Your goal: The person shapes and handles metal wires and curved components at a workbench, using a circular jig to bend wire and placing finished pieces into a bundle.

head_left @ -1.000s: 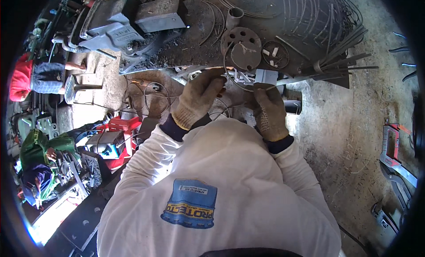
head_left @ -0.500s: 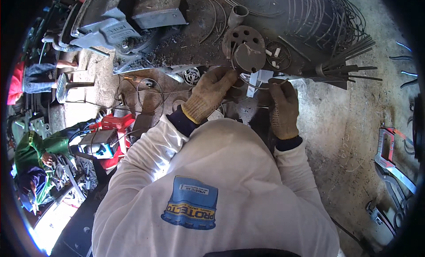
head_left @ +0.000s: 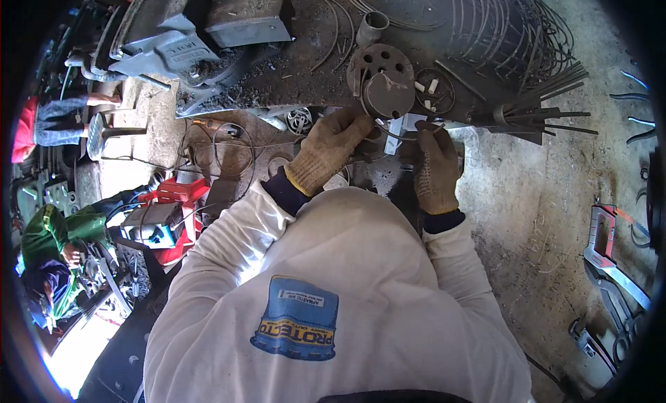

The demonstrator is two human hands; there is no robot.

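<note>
A thin curved metal rod (head_left: 401, 135) runs from the edge of a round steel bending jig (head_left: 390, 95) toward the right. My left hand (head_left: 329, 149), in a tan work glove, is closed at the jig's near edge, thumb and fingers pressed on the rod where it bends. Farther along, my gloved right hand (head_left: 436, 168) grips the rod near its free end, whose tip pokes out past the fingers. Under the rod, between both hands, is a pale flat metal bar (head_left: 392, 143). Behind the jig's round block lies a disc with holes (head_left: 375, 59).
On the bench (head_left: 312, 84) are a large vise (head_left: 170, 38), a short pipe (head_left: 372, 28), small white pieces (head_left: 433, 86) and many bent rods (head_left: 513, 35). Straight rods (head_left: 555, 115) jut past its right end. A hacksaw (head_left: 605, 243) hangs at right. Other people work at left.
My right hand has shifted slightly left, still on the rod. My left hand stays at the jig almost unmoved.
</note>
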